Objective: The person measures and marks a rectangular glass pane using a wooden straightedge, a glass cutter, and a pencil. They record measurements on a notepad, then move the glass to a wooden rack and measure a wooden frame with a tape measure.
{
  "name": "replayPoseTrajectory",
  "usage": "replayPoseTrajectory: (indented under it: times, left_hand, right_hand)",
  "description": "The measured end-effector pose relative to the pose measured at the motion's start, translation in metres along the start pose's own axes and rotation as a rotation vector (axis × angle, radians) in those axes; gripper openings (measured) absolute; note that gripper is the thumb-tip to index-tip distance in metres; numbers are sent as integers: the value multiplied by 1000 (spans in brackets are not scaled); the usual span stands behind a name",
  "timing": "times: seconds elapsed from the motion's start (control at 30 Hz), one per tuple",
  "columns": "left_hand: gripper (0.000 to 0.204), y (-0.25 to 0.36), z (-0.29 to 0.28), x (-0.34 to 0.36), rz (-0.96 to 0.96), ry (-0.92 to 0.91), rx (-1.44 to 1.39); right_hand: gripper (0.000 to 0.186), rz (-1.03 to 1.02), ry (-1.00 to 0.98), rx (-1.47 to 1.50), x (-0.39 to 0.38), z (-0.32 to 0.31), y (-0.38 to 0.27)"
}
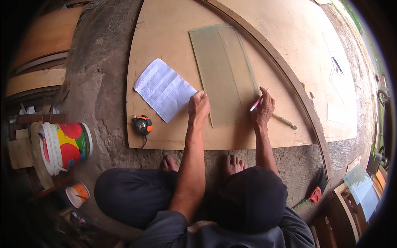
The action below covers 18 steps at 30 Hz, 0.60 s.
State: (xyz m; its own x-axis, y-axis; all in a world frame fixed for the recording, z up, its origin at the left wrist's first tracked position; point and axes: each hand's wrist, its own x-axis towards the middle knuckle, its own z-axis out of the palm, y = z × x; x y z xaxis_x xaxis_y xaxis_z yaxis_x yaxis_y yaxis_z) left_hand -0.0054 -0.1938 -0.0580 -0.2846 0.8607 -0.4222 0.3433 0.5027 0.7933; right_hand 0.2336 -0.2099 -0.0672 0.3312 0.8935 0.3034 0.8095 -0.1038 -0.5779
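Note:
My left hand (pixel 199 106) pinches the right corner of a lined sheet of paper (pixel 163 89) with handwriting on it. My right hand (pixel 264 109) has a pink-and-white pen (pixel 257 103) between its fingers, to the right of a greenish glass pane (pixel 221 78). That pane lies flat on a wooden board, with a line running lengthwise across it. A slim greenish tool with a metal end (pixel 285 121) sticks out beside my right hand; whether the hand touches it is hidden. An orange-and-black tape measure (pixel 142 125) rests at the board's near left corner.
Across the right part of the plywood board (pixel 173 37) runs a long wooden strip (pixel 285 68). Farther right lie a dark thin object (pixel 337 65) and pale glass pieces. Left on the floor stand a colourful bucket (pixel 68 145) and a small orange-and-white tub (pixel 77 195). A red-handled tool (pixel 315 194) lies at lower right.

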Motion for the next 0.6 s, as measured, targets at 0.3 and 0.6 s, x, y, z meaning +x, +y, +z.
replayPoseTrajectory:
  times: [0.3,0.6]
  left_hand:
    - [27,21,-4,-17,-20,-10,-144]
    - [28,11,-1,-7,-41,9,-180]
  right_hand:
    - [36,-129,52,13,10,8,2]
    - [44,-113,30,32,12,9,4]
